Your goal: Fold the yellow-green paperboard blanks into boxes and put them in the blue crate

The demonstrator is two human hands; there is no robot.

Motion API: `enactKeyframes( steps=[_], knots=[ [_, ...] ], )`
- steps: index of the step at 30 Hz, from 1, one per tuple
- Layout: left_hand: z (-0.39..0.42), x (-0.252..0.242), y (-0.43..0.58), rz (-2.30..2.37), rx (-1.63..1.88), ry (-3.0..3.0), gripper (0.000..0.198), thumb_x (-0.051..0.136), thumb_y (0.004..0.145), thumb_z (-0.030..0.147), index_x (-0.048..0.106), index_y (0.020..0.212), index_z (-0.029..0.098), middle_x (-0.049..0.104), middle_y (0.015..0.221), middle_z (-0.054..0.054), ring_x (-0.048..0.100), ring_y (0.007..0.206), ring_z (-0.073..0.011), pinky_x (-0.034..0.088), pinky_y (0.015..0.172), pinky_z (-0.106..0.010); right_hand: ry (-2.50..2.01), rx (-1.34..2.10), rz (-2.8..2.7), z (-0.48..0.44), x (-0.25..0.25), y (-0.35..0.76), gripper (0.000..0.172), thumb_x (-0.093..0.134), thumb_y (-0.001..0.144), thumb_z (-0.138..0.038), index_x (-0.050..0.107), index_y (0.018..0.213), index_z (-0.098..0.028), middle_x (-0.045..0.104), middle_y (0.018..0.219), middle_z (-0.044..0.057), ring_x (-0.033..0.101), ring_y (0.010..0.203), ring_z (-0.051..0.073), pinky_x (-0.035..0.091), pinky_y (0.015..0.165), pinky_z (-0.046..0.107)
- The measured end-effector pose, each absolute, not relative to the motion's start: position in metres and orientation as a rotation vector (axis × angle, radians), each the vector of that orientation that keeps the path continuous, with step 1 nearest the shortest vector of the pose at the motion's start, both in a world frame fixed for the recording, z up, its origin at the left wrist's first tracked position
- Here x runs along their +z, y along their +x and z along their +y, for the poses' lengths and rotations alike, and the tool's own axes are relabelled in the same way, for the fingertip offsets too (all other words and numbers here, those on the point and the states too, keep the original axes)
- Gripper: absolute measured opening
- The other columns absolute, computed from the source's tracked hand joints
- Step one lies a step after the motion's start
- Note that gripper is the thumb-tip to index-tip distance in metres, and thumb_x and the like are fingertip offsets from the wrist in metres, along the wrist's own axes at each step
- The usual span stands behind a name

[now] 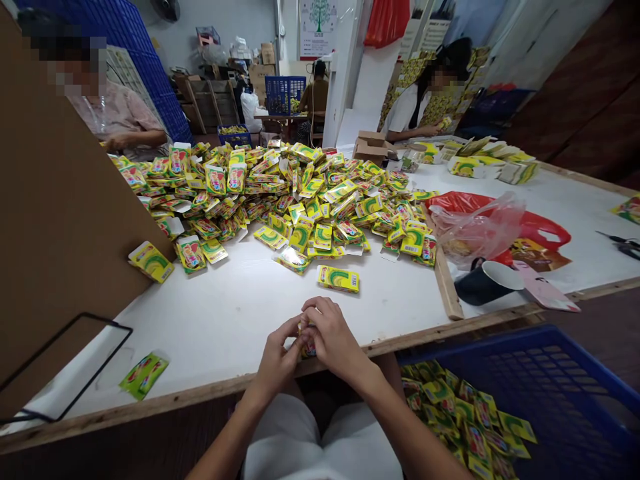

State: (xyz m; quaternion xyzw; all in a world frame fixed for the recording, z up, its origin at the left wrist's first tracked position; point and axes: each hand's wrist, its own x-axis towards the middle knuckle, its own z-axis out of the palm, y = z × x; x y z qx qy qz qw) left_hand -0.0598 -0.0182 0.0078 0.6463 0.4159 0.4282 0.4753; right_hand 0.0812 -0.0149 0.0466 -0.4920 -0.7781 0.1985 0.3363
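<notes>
- Fingers of the left hand (281, 348) and right hand (329, 331) curl together, gripping one printed yellow-and-red box (309, 348), mostly hidden, at the near edge of the white, wood-edged table (210, 320).
- One yellow cardboard carton (338, 279) lies just beyond; heaped yellow cartons (260, 183), too many to count.
- Blue plastic basket (555, 377): many yellow packs (473, 427).
- Three other people (127, 113) beyond.

White wood-edged table (200, 333): heaped yellow cartons (302, 233), green packet (145, 375) left; dark mug (480, 287), red plastic bag (544, 223), black-handled scissors (627, 248) right.
</notes>
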Motion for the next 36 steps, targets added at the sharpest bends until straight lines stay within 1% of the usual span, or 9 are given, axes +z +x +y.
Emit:
enactKeyframes(
  steps=[6,12,16,20,25,28,30,33,36],
  knots=[
    [-0.024,0.009,-0.057,1.068,1.151,1.590,0.025,0.054,0.086,0.023,0.062,0.109,0.019,0.066,0.106,-0.007,0.062,0.093,-0.0188,0.048,0.084,-0.030,-1.237,0.621,-1.888,-0.019,0.040,0.084,0.025,0.044,0.074,0.002,0.052,0.078,-0.021,0.057,0.094,0.004,0.051,0.091,0.022,0.039,0.082,0.035],
    [-0.022,0.011,-0.055,1.072,1.262,1.512,0.015,0.057,0.084,0.021,0.066,0.095,0.017,0.066,0.099,-0.007,0.061,0.098,-0.0202,0.047,0.088,-0.032,-1.205,0.647,-1.720,-0.027,0.026,0.087,0.021,0.046,0.082,-0.004,0.054,0.090,-0.022,0.059,0.094,0.005,0.054,0.092,0.021,0.042,0.082,0.034],
    [-0.015,0.017,-0.053,1.039,1.228,1.448,0.008,0.059,0.082,0.020,0.065,0.083,0.016,0.064,0.091,-0.006,0.061,0.091,-0.0190,0.049,0.081,-0.030,-1.148,0.716,-1.604,-0.028,0.020,0.089,0.018,0.047,0.084,-0.009,0.056,0.092,-0.021,0.061,0.093,0.005,0.057,0.091,0.019,0.045,0.082,0.032],
    [-0.010,0.023,-0.053,1.012,1.165,1.403,0.007,0.059,0.081,0.019,0.062,0.076,0.016,0.061,0.083,-0.004,0.060,0.083,-0.0167,0.049,0.076,-0.029,-1.198,0.838,-1.496,-0.023,0.022,0.091,0.009,0.053,0.084,-0.017,0.061,0.086,-0.020,0.064,0.084,0.003,0.059,0.083,0.018,0.046,0.076,0.029],
    [-0.010,0.027,-0.065,0.994,1.035,1.611,0.008,0.057,0.083,0.019,0.065,0.084,0.018,0.061,0.092,-0.005,0.059,0.089,-0.0175,0.048,0.078,-0.029,-1.215,0.984,-1.490,-0.018,0.029,0.098,0.009,0.056,0.083,-0.020,0.064,0.078,-0.018,0.065,0.075,0.002,0.060,0.075,0.017,0.046,0.071,0.027],
    [-0.013,0.023,-0.068,0.970,1.019,1.619,0.009,0.059,0.082,0.021,0.066,0.087,0.018,0.061,0.094,-0.005,0.059,0.090,-0.0178,0.049,0.079,-0.029,-1.187,0.964,-1.494,-0.019,0.026,0.098,0.011,0.056,0.085,-0.023,0.064,0.078,-0.018,0.066,0.078,0.002,0.060,0.076,0.017,0.046,0.072,0.028],
    [-0.016,0.019,-0.065,0.978,1.044,1.550,0.009,0.060,0.082,0.023,0.065,0.087,0.018,0.062,0.094,-0.006,0.060,0.091,-0.0182,0.050,0.080,-0.030,-1.166,0.938,-1.500,-0.021,0.020,0.095,0.010,0.056,0.084,-0.023,0.065,0.082,-0.019,0.067,0.083,0.003,0.060,0.080,0.018,0.047,0.075,0.029],
    [-0.022,0.012,-0.056,1.011,1.095,1.418,0.016,0.059,0.082,0.024,0.061,0.098,0.019,0.064,0.096,-0.005,0.062,0.090,-0.0181,0.050,0.081,-0.030,-1.172,0.914,-1.489,-0.029,0.013,0.091,0.012,0.056,0.083,-0.020,0.065,0.091,-0.020,0.067,0.089,0.004,0.062,0.085,0.019,0.048,0.078,0.030],
    [-0.026,0.007,-0.050,1.007,1.165,1.341,0.026,0.059,0.083,0.025,0.054,0.108,0.020,0.066,0.097,-0.006,0.063,0.092,-0.0184,0.049,0.084,-0.031,-1.217,0.803,-1.503,-0.043,0.024,0.109,0.017,0.050,0.086,-0.019,0.064,0.095,-0.022,0.067,0.092,0.005,0.062,0.088,0.020,0.048,0.079,0.031]
  ],
)
